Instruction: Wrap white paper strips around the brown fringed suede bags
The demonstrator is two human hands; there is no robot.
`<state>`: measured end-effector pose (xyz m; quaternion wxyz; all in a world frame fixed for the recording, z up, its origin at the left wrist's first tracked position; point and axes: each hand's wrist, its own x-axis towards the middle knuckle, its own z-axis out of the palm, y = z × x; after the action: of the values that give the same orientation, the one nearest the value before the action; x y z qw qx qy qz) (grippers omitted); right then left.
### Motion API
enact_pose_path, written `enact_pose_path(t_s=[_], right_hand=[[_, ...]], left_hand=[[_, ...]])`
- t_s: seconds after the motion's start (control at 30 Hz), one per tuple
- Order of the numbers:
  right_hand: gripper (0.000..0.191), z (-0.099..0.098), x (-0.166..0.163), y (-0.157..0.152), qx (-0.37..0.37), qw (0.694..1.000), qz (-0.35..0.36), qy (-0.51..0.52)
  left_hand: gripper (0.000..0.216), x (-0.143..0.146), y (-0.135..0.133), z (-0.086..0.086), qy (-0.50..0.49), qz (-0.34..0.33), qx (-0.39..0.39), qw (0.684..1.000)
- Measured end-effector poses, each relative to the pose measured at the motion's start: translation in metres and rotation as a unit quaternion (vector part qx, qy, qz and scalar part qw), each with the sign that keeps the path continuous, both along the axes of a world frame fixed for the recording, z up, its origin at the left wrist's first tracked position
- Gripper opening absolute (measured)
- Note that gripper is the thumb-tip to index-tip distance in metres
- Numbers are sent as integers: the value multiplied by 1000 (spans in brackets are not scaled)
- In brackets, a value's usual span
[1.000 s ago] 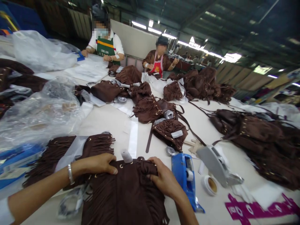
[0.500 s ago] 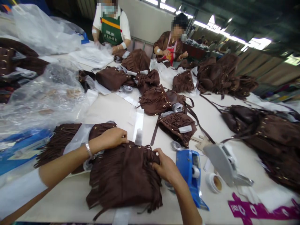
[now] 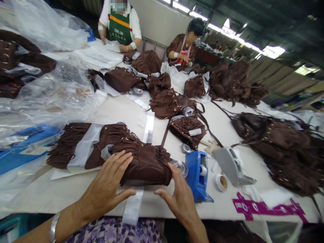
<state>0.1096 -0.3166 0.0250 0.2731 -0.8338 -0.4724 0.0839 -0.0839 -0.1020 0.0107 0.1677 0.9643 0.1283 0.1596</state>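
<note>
In front of me a brown fringed bag [image 3: 149, 165] lies on its side, its flat base facing me and gold eyelets along the far edge. My left hand [image 3: 111, 179] rests against its left side, fingers stretched out and thumb apart. On the right, my right hand [image 3: 178, 195] touches the bag's lower right edge with spread fingers. Under the bag runs a strip of white paper [image 3: 133, 206] that hangs over the table edge. Left of it lies another fringed bag [image 3: 73, 141] with a white paper band [image 3: 87, 145] around it.
A blue tape dispenser [image 3: 196, 175], a grey dispenser [image 3: 230, 165] and a tape roll [image 3: 221, 182] stand at right. More brown bags [image 3: 187, 130] lie across the table, with clear plastic bags [image 3: 53, 94] at left. Two co-workers [image 3: 120, 30] stand at the far side.
The bag has been folded over, so its base now faces me. Both hands have moved from its top edge to its near sides, and their fingers have opened.
</note>
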Motion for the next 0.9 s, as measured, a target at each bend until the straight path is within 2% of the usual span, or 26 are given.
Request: enact_pose_path(t_s=[0.03, 0.07, 0.17, 0.2, 0.27, 0.33, 0.4, 0.47, 0.53, 0.6, 0.63, 0.7, 0.77, 0.83, 0.9], right_hand=[[75, -9, -8, -1, 8, 1000, -11, -5], [65, -18, -13, 0, 21, 999, -24, -10], [22, -41, -16, 9, 50, 996, -65, -22], [14, -46, -14, 13, 45, 996, -74, -33], [11, -54, -11, 20, 15, 995, -77, -66], [16, -57, -9, 25, -33, 990, -77, -109], [19, -54, -11, 28, -84, 983, -80, -142], [22, -46, -15, 29, -105, 980, -70, -154], [40, -34, -20, 30, -75, 985, -30, -152], [66, -23, -24, 32, -19, 990, 26, -140], [73, -19, -24, 35, 8, 991, 49, -125], [70, -14, -21, 42, 42, 994, 75, -72], [57, -11, -14, 52, 47, 995, 83, -13], [43, -6, -6, 61, 21, 996, 81, 24], [29, -1, 1, 69, -21, 997, 76, 24]], left_hand=[[86, 3, -5, -6, -10, 16, 3, 1000], [81, 7, -7, -11, -21, 29, 0, 999], [52, 18, -2, -25, -36, 52, -42, 997], [42, 20, 3, -30, -30, 55, -59, 996], [29, 20, 10, -40, -10, 58, -81, 995], [34, 18, 15, -52, -1, 61, -83, 995], [43, 15, 16, -60, -4, 66, -74, 995], [50, 12, 13, -62, -20, 68, -58, 996], [55, 9, 4, -56, -48, 70, -25, 996], [61, 5, -8, -45, -91, 82, 12, 992], [64, 4, -16, -40, -121, 88, 28, 988], [62, 1, -32, -34, -194, 71, 54, 977], [49, 2, -45, -37, -240, -6, 89, 967], [40, 6, -52, -49, -207, -72, 128, 967], [36, 10, -53, -63, -127, -79, 148, 978]])
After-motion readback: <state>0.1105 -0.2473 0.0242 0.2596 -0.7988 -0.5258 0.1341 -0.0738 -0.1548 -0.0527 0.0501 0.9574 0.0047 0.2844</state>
